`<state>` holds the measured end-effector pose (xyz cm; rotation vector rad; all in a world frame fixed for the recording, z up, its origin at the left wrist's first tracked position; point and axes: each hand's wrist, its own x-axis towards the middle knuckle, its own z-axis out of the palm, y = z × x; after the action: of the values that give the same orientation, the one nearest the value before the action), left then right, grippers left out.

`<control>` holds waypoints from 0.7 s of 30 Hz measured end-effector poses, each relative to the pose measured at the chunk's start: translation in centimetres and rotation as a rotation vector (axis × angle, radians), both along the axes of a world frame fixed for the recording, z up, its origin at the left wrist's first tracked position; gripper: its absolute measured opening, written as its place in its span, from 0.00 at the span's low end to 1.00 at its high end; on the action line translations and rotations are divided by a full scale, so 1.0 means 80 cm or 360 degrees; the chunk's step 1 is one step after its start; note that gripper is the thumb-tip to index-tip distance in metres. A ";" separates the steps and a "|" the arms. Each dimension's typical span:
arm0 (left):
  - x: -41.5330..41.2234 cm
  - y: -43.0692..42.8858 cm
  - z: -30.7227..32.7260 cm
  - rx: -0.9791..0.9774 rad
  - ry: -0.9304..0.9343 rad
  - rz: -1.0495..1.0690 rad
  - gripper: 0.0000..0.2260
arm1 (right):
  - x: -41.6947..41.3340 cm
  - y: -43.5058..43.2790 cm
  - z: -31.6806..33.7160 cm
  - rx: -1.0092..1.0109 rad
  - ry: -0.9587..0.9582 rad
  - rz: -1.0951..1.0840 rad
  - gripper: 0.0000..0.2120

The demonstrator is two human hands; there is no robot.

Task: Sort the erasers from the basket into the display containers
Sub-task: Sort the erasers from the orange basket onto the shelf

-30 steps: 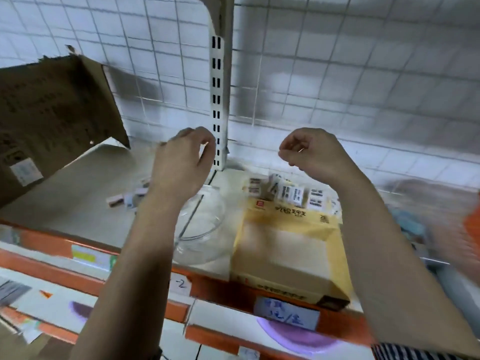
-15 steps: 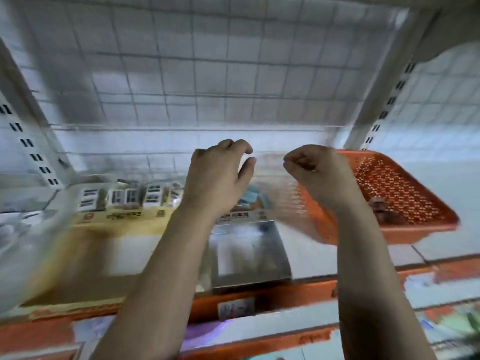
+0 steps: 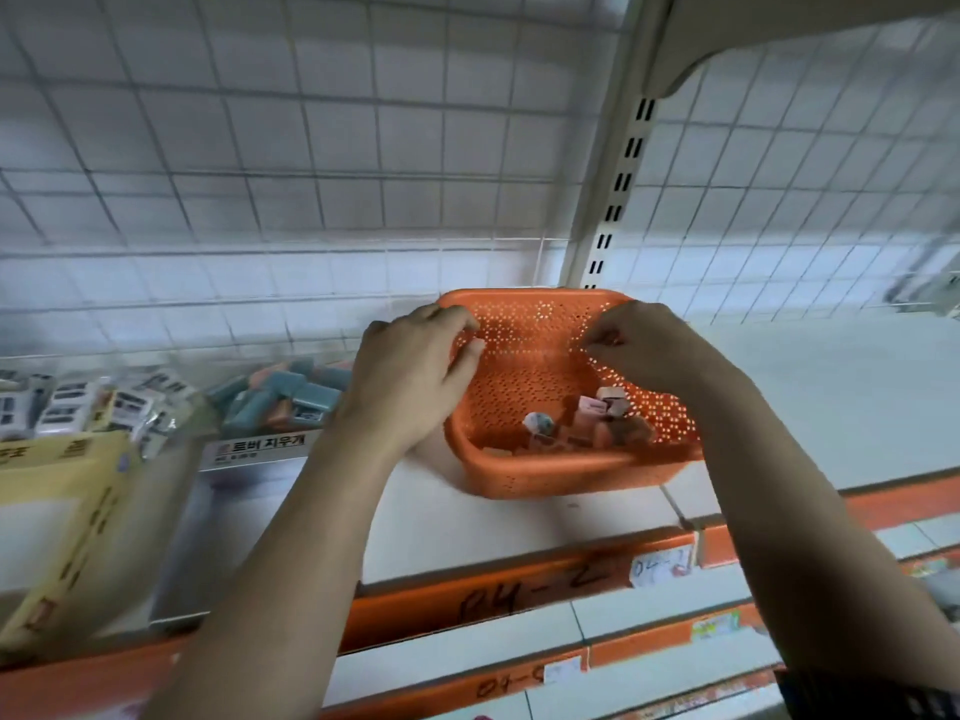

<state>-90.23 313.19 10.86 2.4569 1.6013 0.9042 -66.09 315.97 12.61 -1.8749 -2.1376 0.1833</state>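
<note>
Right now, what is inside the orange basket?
A small pile of erasers lies in the basket's near right corner: pinkish and brown blocks, one pale round piece. The rest of the floor looks bare. The right forearm and near wall cover part of it.

Bare shelf (image 3: 831,407) lies open right of the basket (image 3: 561,475); left, the display container (image 3: 260,448) stands close; wire grid (image 3: 311,174) walls the back.

One orange basket (image 3: 519,475), about five erasers (image 3: 597,407) inside; one left hand (image 3: 410,376), one right hand (image 3: 649,345); two display containers, a yellow box (image 3: 52,485) and a clear bin (image 3: 249,454), their erasers too heaped to count.
</note>
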 end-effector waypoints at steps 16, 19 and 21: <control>0.054 0.028 0.006 -0.0038 -0.0046 -0.0141 0.09 | 0.036 0.047 -0.049 -0.0495 -0.0598 0.0251 0.09; 0.062 0.038 0.012 -0.0148 -0.0003 -0.0263 0.07 | 0.039 0.047 -0.044 -0.0388 -0.0447 0.0230 0.06; 0.073 0.048 0.020 -0.0267 0.0143 -0.0381 0.06 | 0.044 0.040 -0.031 -0.0212 -0.0271 0.0174 0.07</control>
<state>-84.37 317.06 12.44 2.5299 1.3080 0.6071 -62.58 319.17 10.11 -1.9081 -2.3991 0.2003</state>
